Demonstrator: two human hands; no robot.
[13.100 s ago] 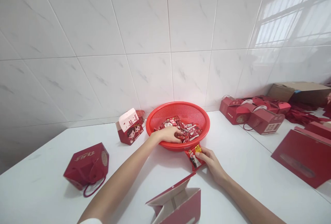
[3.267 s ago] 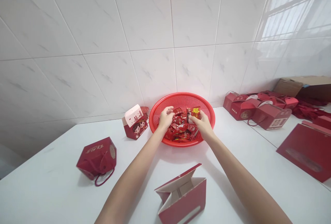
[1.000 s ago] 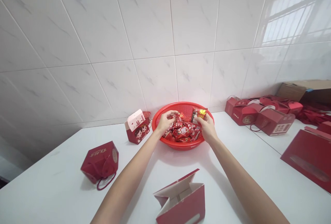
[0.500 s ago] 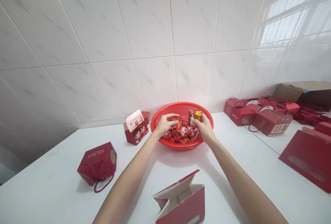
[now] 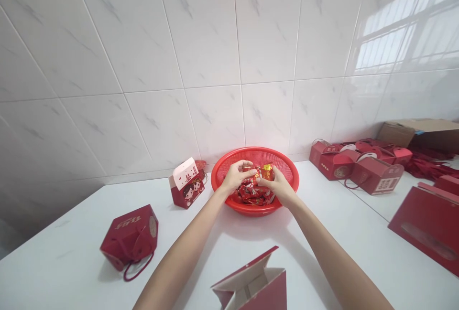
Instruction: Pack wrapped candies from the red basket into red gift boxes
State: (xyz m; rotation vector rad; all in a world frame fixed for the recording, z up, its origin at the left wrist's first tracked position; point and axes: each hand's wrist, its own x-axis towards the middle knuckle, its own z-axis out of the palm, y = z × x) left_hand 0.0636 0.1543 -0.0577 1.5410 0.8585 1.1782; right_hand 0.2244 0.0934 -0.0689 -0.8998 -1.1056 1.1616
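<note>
A red plastic basket [image 5: 258,213] stands against the wall with several red wrapped candies [image 5: 253,194] in it. Both of my hands are over it. My right hand [image 5: 281,186] pinches a red packet with gold print [image 5: 267,170], held up above the pile. Close beside it, my left hand [image 5: 236,176] has its fingers closed on a red-wrapped candy [image 5: 250,171], partly hidden behind the fingers. Nearer to me, between my forearms, stands a dark red carton [image 5: 263,286] with its top unfolded and its pale inside showing.
A closed dark red gift box [image 5: 131,236] with a cord lies left. A pink-and-red box [image 5: 188,186] with cartoon figures stands beside the basket. On the right are several red boxes [image 5: 375,174], a flat red carton [image 5: 426,229] and a brown cardboard box [image 5: 398,133].
My right hand has moved left with its packet, closer to my left hand. My left hand has come up and right from the pile with a candy. The view has tilted slightly upward.
</note>
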